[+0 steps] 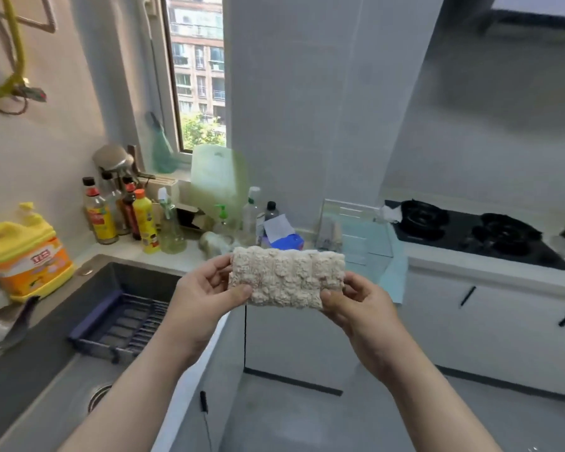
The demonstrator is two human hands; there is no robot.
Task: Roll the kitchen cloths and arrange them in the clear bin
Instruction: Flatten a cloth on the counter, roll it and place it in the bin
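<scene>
Fingers of the left hand and right hand pinched opposite ends of a folded beige cloth, raised before the clear bin.

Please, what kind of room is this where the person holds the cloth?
Most likely a home kitchen: a sink is set in the counter, a black gas hob sits at the right, and bottles of sauce and dish soap stand nearby.
</scene>
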